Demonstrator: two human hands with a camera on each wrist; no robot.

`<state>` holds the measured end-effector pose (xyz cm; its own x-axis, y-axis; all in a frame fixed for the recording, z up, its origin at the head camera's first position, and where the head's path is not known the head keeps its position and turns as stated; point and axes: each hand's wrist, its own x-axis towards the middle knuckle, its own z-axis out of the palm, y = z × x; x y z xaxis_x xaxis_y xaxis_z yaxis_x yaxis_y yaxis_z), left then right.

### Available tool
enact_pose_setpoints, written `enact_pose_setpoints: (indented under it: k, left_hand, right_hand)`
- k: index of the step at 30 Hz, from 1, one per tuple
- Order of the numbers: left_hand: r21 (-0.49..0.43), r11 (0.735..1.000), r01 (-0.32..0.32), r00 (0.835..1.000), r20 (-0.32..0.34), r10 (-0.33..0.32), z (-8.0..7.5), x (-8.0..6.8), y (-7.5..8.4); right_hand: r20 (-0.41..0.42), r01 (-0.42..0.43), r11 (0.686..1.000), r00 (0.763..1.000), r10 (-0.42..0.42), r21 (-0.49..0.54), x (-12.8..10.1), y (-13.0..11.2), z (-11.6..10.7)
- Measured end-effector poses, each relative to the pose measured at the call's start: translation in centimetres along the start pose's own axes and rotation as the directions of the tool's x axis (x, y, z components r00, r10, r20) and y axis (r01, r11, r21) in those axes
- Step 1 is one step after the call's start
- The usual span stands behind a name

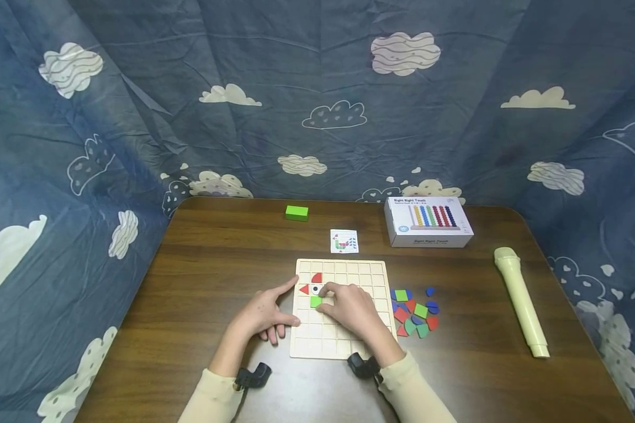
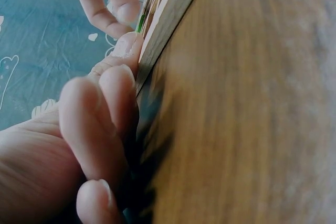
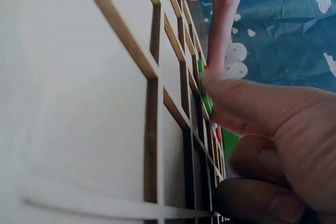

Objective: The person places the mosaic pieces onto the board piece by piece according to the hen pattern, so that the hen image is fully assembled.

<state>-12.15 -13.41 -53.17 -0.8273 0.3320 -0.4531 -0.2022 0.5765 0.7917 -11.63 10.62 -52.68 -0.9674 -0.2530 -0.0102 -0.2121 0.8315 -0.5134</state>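
Observation:
A wooden grid board (image 1: 367, 346) lies on the table. On it are a red quarter-circle tile (image 1: 317, 277), a red triangle (image 1: 304, 289), a white tile with a black dot (image 1: 315, 289) and a green square tile (image 1: 315, 302). My right hand (image 1: 351, 308) pinches the green tile between thumb and index finger, low over the grid; the right wrist view shows the thumb (image 3: 226, 90) against its green edge. My left hand (image 1: 261, 314) rests at the board's left side, index finger and thumb stretched out against the edge, other fingers loosely bent.
Right of the board lies a loose pile of coloured tiles (image 1: 420, 310). Behind the board are a picture card (image 1: 344, 241), a green block (image 1: 297, 213) and a white box (image 1: 428, 223). A cream microphone-shaped object (image 1: 521, 302) lies at the right.

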Motion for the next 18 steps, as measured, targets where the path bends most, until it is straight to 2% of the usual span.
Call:
enact_pose_setpoints:
  k: [3, 6, 12, 14, 18]
  left_hand:
    - [-0.004, 1.0, -0.005, 1.0, 0.0, 0.005, 0.1, 0.1, 0.0]
    - [-0.005, 1.0, -0.006, 1.0, -0.002, 0.006, 0.2, 0.1, 0.0]
    - [-0.014, 1.0, -0.008, 1.0, -0.005, 0.008, 0.2, 0.1, 0.0]
    - [-0.021, 1.0, -0.006, 1.0, -0.005, 0.006, 0.2, 0.0, -0.1]
    - [-0.019, 1.0, 0.005, 1.0, -0.002, -0.005, 0.2, 0.2, -0.2]
  right_hand:
    - [-0.009, -0.018, 0.999, 1.0, 0.019, 0.033, -0.1, 0.4, -0.4]
    - [-0.046, -0.038, 0.997, 0.998, 0.041, 0.063, -0.4, 1.5, -2.0]
    - [-0.132, -0.152, 0.985, 0.978, 0.163, 0.085, -2.3, 7.3, -7.2]
    - [-0.116, -0.213, 0.974, 0.968, 0.221, 0.077, -3.0, 9.6, -8.3]
    - [-0.014, -0.303, 0.951, 0.953, 0.304, 0.064, -3.9, 12.7, -9.4]
